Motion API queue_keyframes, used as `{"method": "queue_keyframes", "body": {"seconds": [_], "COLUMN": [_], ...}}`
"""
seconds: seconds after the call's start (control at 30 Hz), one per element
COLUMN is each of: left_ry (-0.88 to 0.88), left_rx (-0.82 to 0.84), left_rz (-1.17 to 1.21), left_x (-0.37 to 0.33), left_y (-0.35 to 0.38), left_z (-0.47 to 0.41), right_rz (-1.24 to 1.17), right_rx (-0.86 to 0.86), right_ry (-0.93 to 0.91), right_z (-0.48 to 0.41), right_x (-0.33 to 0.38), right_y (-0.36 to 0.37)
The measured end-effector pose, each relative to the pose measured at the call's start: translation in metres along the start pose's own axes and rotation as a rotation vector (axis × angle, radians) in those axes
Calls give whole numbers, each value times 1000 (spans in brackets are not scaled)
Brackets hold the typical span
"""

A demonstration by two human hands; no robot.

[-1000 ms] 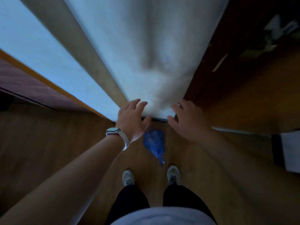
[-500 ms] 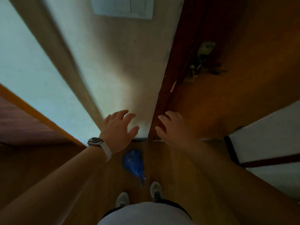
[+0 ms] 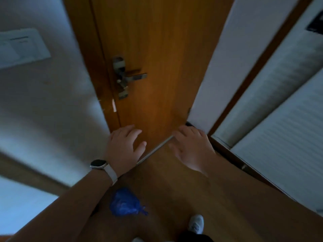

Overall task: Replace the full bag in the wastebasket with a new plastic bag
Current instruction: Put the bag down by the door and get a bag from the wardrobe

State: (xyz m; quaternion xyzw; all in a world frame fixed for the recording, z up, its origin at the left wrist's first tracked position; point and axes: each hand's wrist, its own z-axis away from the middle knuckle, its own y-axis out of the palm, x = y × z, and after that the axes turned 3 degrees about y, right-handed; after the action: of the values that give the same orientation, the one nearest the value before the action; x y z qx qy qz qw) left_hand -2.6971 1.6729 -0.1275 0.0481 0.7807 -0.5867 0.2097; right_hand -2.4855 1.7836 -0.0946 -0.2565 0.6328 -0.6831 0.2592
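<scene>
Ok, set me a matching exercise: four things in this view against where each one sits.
Things:
1. blue bag
2. watch
3. door handle
4. wall plate

Places:
A. on the wooden door
B. lying on the floor
C. strapped just behind the left hand
D. on the white wall

Pairs: 1-B, 2-C, 3-A, 4-D

A smartwatch (image 3: 98, 162) with a dark rectangular face, pale case and white strap (image 3: 111, 174) sits on the wrist behind the left hand (image 3: 125, 145). The left forearm (image 3: 70, 206) and right forearm (image 3: 248, 199) are bare. At near right show a white sneaker (image 3: 196, 223) and a dark trouser leg (image 3: 194, 238).
</scene>
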Motion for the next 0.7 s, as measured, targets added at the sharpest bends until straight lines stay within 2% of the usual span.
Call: {"method": "queue_keyframes", "body": {"seconds": [0.27, 0.4, 0.7], "left_ry": [346, 491, 833], "left_rx": [33, 51, 174], "left_rz": [4, 59, 134], "left_x": [-156, -264, -498], "left_y": [29, 64, 164], "left_z": [-62, -83, -78], "right_rz": [-69, -83, -119], "right_rx": [-149, -189, -219], "right_ry": [363, 496, 800], "right_z": [95, 161, 317], "right_x": [-144, -233, -379], "right_y": [-41, -44, -21]}}
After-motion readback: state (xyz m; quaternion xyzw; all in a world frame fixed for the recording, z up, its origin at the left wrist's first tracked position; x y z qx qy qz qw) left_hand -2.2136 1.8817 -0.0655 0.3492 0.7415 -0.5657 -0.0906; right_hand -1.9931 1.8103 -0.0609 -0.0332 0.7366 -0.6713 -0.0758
